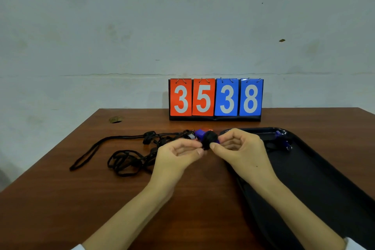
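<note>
Held thing: a blue plastic whistle wound in a ball of black woven cord (207,140) is held above the brown wooden table (101,199), just in front of the red-and-blue flip-number scoreboard (216,97).
Left hand (178,152): the bundle is pinched between thumb and forefinger; the remaining fingers are curled in.
Right hand (241,148): the bundle's opposite side is pinched by thumb and fingertips, with the fingers bent.
Unwinding risk: if either pinch is eased before the cord end is secured, the ball is likely to spring loose.
Snagging risk: a tangle of loose black lanyards (125,160) lies front-left of the scoreboard, near the left hand; a loop could be caught and dragged.
Placing risk: a black plastic tray (324,178), front-right of the scoreboard, already holds a second blue whistle (283,140); the rim could be struck, or the cords could be tangled together.
</note>
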`<state>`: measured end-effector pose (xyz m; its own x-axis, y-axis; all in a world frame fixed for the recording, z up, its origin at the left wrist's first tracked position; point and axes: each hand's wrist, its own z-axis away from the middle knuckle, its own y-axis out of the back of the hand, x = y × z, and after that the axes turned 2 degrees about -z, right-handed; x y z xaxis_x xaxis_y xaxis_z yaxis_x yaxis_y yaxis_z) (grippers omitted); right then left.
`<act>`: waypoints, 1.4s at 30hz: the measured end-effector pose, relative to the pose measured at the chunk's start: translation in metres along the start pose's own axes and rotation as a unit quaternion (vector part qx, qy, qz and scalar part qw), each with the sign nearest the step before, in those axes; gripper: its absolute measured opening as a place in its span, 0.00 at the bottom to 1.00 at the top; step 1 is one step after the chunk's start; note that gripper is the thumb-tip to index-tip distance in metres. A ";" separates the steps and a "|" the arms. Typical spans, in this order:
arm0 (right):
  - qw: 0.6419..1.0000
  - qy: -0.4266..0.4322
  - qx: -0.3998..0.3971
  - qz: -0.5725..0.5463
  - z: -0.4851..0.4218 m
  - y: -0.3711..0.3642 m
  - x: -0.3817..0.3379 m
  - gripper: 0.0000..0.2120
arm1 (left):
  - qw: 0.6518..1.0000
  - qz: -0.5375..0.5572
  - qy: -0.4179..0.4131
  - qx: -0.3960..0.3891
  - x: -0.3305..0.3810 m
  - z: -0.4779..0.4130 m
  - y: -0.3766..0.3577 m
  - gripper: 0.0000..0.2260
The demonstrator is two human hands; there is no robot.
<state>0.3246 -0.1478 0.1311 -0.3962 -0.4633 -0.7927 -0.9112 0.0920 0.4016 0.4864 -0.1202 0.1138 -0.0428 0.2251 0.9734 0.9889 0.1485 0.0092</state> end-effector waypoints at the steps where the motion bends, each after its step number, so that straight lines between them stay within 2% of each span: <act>1: 1.000 0.010 0.015 0.018 0.000 0.001 0.000 0.08 | 0.998 0.061 0.032 -0.009 0.002 -0.001 -0.001 0.10; 3: 0.996 0.052 0.040 0.061 0.002 0.008 -0.001 0.09 | 0.979 0.173 0.100 -0.035 0.009 -0.005 -0.009 0.14; 5: 0.987 0.105 0.050 0.115 0.002 0.014 0.000 0.09 | 0.963 0.221 0.149 -0.033 0.019 -0.012 -0.019 0.11; 7: 0.971 0.146 0.062 0.176 0.001 0.025 0.004 0.08 | 0.968 0.179 0.171 -0.048 0.031 -0.023 -0.035 0.09; 10: 0.943 0.185 0.079 0.264 -0.006 0.048 0.016 0.09 | 0.968 0.074 0.199 -0.132 0.044 -0.047 -0.068 0.16; 12: 0.942 0.141 0.059 0.298 -0.013 0.071 0.025 0.10 | 0.960 0.024 0.222 -0.171 0.049 -0.069 -0.092 0.17; 14: 0.956 0.046 0.003 0.290 -0.027 0.097 0.035 0.13 | 0.955 -0.013 0.232 -0.185 0.051 -0.091 -0.116 0.16; 16: 0.961 -0.044 -0.019 0.271 -0.044 0.125 0.049 0.14 | 0.957 -0.057 0.223 -0.174 0.045 -0.112 -0.139 0.12; 19: 0.941 -0.140 0.001 0.308 -0.061 0.153 0.084 0.13 | 0.954 -0.214 0.148 -0.146 0.024 -0.138 -0.169 0.08; 22: 0.921 -0.209 -0.033 0.328 -0.064 0.153 0.124 0.11 | 0.915 -0.357 0.084 -0.168 0.003 -0.156 -0.188 0.11; 25: 0.926 -0.200 -0.038 0.317 -0.066 0.145 0.143 0.18 | 0.876 -0.436 0.079 -0.192 -0.017 -0.166 -0.195 0.14; 27: 0.931 -0.193 -0.038 0.307 -0.069 0.141 0.145 0.20 | 0.866 -0.454 0.091 -0.192 -0.028 -0.170 -0.195 0.13; 32: 0.925 -0.165 -0.053 0.338 -0.071 0.128 0.152 0.14 | 0.857 -0.466 0.081 -0.204 -0.040 -0.175 -0.191 0.12; 36: 0.922 -0.141 -0.008 0.360 -0.069 0.137 0.151 0.11 | 0.852 -0.477 0.061 -0.205 -0.047 -0.174 -0.188 0.14; 38: 0.920 -0.139 -0.004 0.366 -0.068 0.143 0.150 0.12 | 0.852 -0.477 0.059 -0.208 -0.048 -0.174 -0.186 0.13; 42: 0.917 -0.165 -0.052 0.359 -0.064 0.141 0.150 0.18 | 0.848 -0.480 0.048 -0.218 -0.049 -0.173 -0.186 0.15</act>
<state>0.1436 -0.2610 0.0979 -0.9184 -0.0228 -0.3949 -0.3925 0.1767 0.9026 0.3291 -0.3252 0.1040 -0.8675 0.1199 0.4828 0.4639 -0.1554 0.8722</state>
